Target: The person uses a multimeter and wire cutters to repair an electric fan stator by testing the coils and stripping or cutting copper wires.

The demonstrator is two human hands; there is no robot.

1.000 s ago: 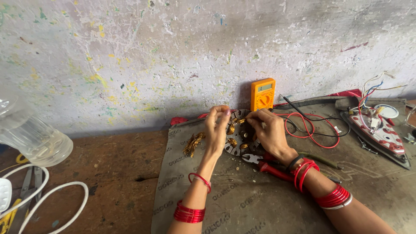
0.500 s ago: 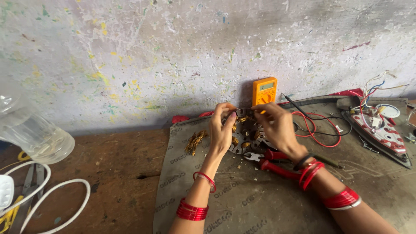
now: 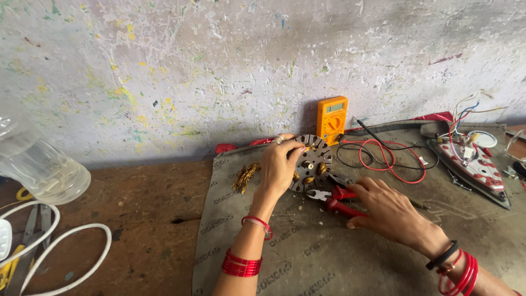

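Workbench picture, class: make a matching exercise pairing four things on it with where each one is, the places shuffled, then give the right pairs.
Things:
1. multimeter
2. round motor core
3. red-handled pliers
4. white cable

Places:
A. under the right hand
B. looped at the far left
C. leaning against the wall
D. tilted up in the left hand

Pairs: 1-C, 2-D, 3-A, 4-B

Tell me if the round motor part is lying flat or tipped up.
Tipped up: the left hand holds the round motor part on edge, its face showing.
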